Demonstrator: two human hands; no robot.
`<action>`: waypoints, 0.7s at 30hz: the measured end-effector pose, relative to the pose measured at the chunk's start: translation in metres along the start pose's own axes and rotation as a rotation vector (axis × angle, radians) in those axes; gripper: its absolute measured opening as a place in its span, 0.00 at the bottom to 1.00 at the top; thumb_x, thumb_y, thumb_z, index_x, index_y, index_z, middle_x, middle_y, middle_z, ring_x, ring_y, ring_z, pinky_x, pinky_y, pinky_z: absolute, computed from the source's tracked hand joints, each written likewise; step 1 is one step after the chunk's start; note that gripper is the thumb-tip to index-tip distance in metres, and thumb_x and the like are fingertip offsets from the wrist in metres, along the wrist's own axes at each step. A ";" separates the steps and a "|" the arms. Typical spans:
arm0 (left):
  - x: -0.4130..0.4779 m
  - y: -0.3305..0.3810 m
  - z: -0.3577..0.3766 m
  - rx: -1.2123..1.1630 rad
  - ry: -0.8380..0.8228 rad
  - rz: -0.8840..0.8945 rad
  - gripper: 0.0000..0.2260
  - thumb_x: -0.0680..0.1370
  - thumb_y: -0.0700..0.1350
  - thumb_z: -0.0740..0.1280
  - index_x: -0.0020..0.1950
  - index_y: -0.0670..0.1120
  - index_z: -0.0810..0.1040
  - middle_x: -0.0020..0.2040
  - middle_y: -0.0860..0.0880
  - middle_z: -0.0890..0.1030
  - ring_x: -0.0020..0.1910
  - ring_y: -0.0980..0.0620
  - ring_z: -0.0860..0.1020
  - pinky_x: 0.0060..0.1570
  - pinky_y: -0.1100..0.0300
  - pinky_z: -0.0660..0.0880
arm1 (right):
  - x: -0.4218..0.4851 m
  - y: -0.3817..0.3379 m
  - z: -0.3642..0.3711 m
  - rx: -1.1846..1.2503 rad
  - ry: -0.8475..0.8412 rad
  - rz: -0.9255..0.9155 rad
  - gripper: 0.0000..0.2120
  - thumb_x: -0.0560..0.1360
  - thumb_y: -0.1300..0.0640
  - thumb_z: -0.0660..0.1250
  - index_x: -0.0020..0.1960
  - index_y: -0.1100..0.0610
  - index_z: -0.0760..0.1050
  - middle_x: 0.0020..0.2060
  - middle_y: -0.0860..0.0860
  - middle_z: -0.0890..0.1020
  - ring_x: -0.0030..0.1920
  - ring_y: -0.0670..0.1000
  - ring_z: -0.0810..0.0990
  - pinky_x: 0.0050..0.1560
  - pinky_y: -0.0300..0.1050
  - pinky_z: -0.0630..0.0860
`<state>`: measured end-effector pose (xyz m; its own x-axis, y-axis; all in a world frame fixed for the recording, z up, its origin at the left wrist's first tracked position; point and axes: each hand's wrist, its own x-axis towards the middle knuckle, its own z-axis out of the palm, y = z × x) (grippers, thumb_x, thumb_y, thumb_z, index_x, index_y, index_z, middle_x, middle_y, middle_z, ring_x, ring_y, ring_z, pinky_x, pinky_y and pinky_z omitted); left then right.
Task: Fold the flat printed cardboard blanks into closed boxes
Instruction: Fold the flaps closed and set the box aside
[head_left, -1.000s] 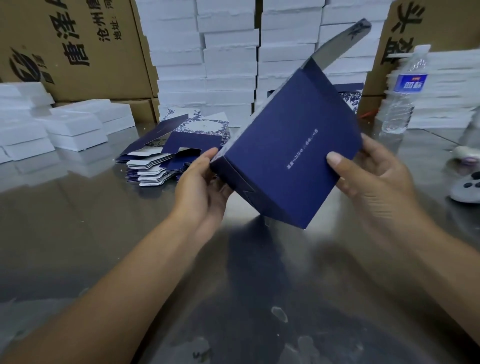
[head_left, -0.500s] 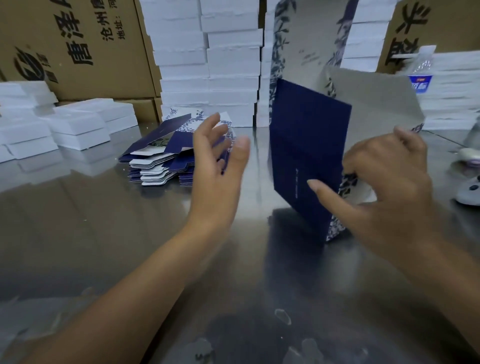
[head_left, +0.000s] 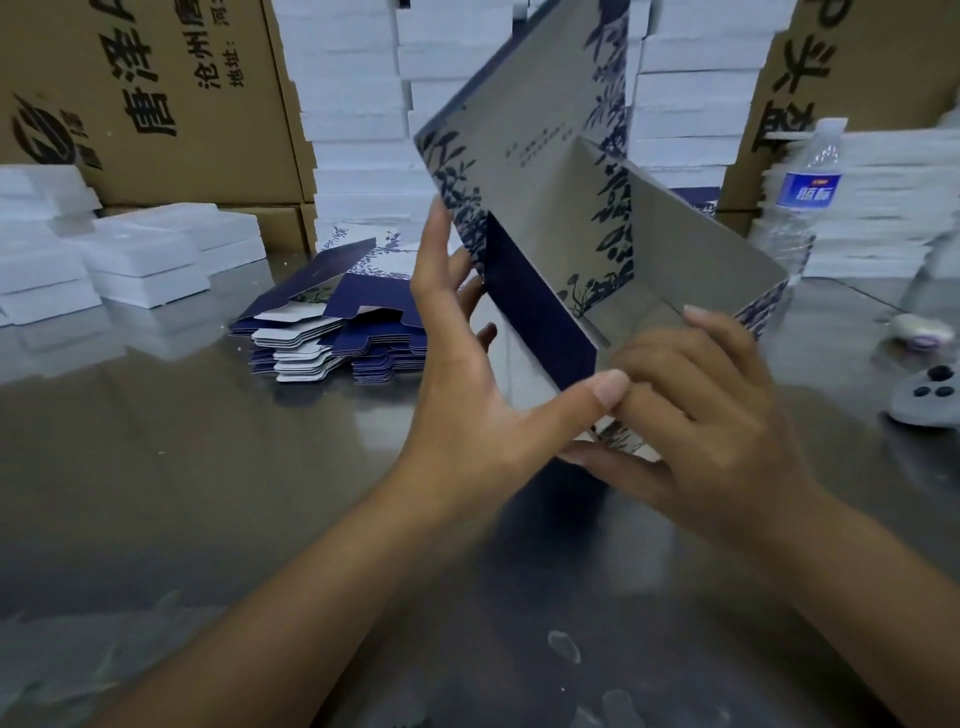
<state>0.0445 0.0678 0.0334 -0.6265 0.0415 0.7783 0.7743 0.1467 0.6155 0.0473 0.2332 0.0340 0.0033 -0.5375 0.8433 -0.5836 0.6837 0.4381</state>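
A half-formed box (head_left: 545, 171), grey inside with navy floral print and a navy side panel, stands tilted above the table with its open side toward me. My left hand (head_left: 467, 395) lies against its left side with straight fingers, and its thumb reaches across to the navy panel's lower corner. At the box's lower right edge my right hand (head_left: 696, 415) grips it, fingers curled over the grey flap and thumb under the printed bottom. A pile of flat navy blanks (head_left: 332, 332) lies on the table behind my left hand.
The shiny metal table (head_left: 171, 493) carries white foam trays (head_left: 140, 254) at the left. White stacks and brown cartons (head_left: 156, 93) line the back. A water bottle (head_left: 805, 202) stands at the right, with a small white device (head_left: 924, 395) near the right edge.
The box has been turned from its navy outside to its open grey inside. My left hand, off the box half a second ago, now lies against its left side. My right hand shifted to the lower edge.
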 end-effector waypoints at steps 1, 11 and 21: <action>0.000 -0.001 -0.002 0.017 -0.007 0.019 0.49 0.67 0.61 0.72 0.75 0.57 0.41 0.73 0.52 0.61 0.72 0.48 0.64 0.67 0.41 0.67 | 0.002 0.001 -0.004 0.084 -0.003 0.050 0.11 0.78 0.50 0.62 0.48 0.59 0.70 0.39 0.59 0.81 0.49 0.56 0.77 0.59 0.50 0.68; 0.001 -0.009 -0.001 0.139 0.009 0.219 0.49 0.66 0.64 0.72 0.76 0.60 0.43 0.74 0.58 0.57 0.74 0.54 0.61 0.69 0.62 0.62 | 0.071 -0.008 -0.042 -0.085 -0.891 0.481 0.05 0.72 0.49 0.51 0.44 0.46 0.65 0.38 0.46 0.75 0.41 0.55 0.77 0.33 0.44 0.65; 0.001 -0.005 -0.004 0.158 0.008 0.189 0.49 0.65 0.66 0.71 0.74 0.64 0.41 0.73 0.62 0.56 0.73 0.59 0.60 0.68 0.60 0.64 | 0.100 0.015 0.008 -0.113 -1.453 0.550 0.18 0.75 0.57 0.63 0.64 0.60 0.67 0.55 0.57 0.74 0.53 0.55 0.72 0.51 0.46 0.68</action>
<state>0.0402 0.0629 0.0312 -0.4709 0.0750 0.8790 0.8538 0.2896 0.4327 0.0321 0.1853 0.1224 -0.9819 -0.1703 -0.0834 -0.1866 0.9461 0.2647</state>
